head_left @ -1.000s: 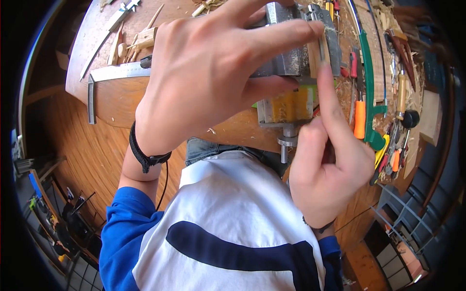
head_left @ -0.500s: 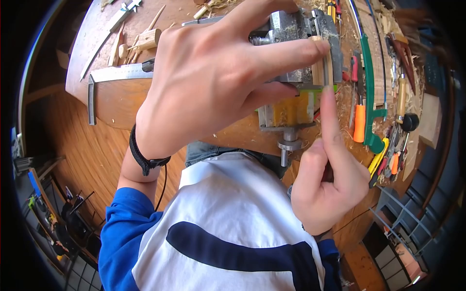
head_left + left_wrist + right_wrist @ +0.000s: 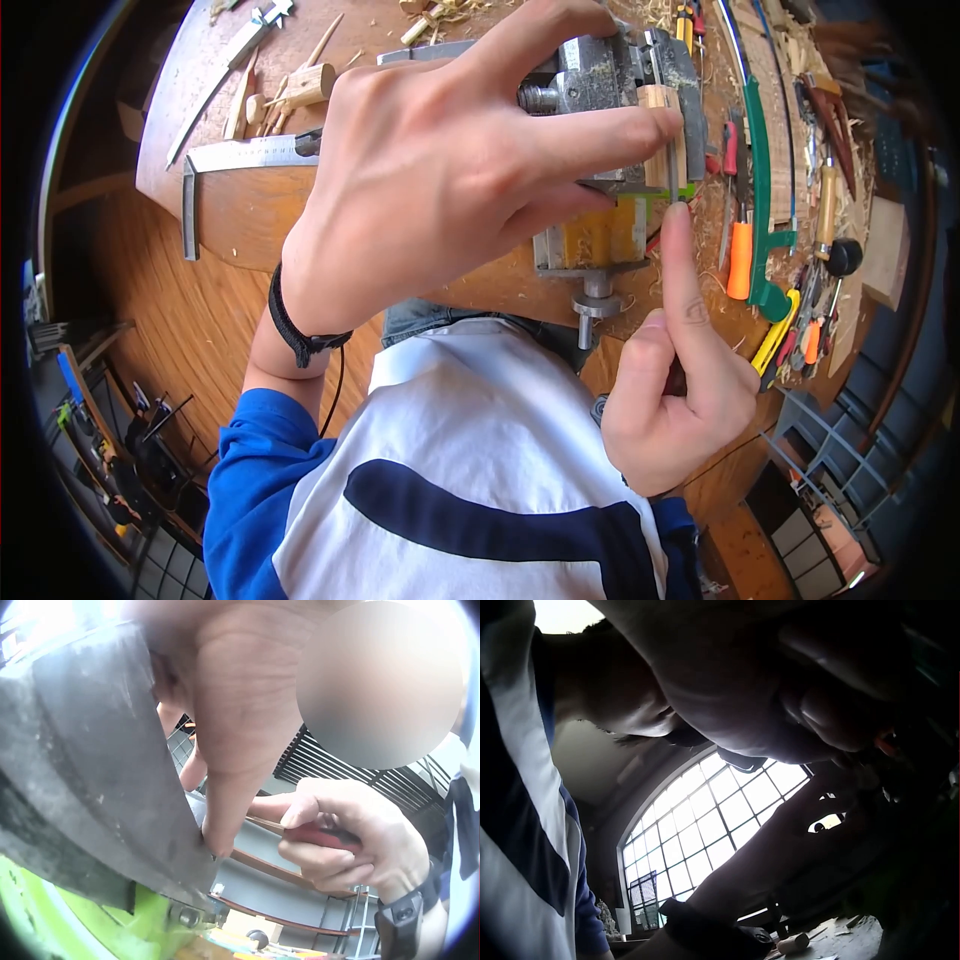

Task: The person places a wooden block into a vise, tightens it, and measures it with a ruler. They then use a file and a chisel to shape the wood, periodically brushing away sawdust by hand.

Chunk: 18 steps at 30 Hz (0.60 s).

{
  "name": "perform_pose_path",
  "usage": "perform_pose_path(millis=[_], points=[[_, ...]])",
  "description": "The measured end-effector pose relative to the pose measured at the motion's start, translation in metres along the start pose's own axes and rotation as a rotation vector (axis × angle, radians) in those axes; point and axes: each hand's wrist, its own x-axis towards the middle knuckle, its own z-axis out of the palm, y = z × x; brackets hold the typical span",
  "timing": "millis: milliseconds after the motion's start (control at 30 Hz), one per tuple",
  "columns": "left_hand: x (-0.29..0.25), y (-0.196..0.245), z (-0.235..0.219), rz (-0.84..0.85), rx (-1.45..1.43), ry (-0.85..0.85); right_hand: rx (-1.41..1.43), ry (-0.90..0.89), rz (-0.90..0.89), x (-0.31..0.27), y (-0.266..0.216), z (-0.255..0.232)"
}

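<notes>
A pale wood piece [image 3: 655,100] stands clamped in the grey metal vise [image 3: 588,80] at the table's front edge. My left hand [image 3: 440,160] spreads over the vise, its index fingertip pressing on a slim metal file [image 3: 673,165] that lies along the wood. Below it, my right hand [image 3: 685,395] grips the file's red handle [image 3: 322,837], which shows in the left wrist view. The right index finger stretches forward along the file. Fingers and palm hide most of the handle in the head view.
A green-framed saw [image 3: 760,190], an orange-handled tool [image 3: 740,260] and a yellow cutter [image 3: 775,335] lie right of the vise among shavings. At left are a metal square [image 3: 240,155], a wooden mallet-like piece [image 3: 305,87] and a caliper [image 3: 240,40].
Both hands have drawn back toward the body, the right index fingertip and the file sliding down along the wood. The left index finger has come back with them, uncovering more of the vise.
</notes>
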Motion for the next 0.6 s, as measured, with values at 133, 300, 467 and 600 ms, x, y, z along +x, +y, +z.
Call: perform_pose_path(millis=[133,300,467,600], points=[[-0.001,0.003,0.0,-0.003,-0.006,0.006,0.032,0.018,0.042,0.012,-0.003,0.006],[0.003,0.002,0.003,-0.005,-0.003,0.013,0.038,0.043,0.029,0.017,0.0,0.01],[-0.003,0.005,0.0,-0.017,0.002,0.028,0.017,0.036,0.011,-0.002,0.001,0.003],[-0.003,0.004,0.0,-0.02,-0.001,0.034,0.024,-0.014,0.066,0.001,-0.004,-0.001]])
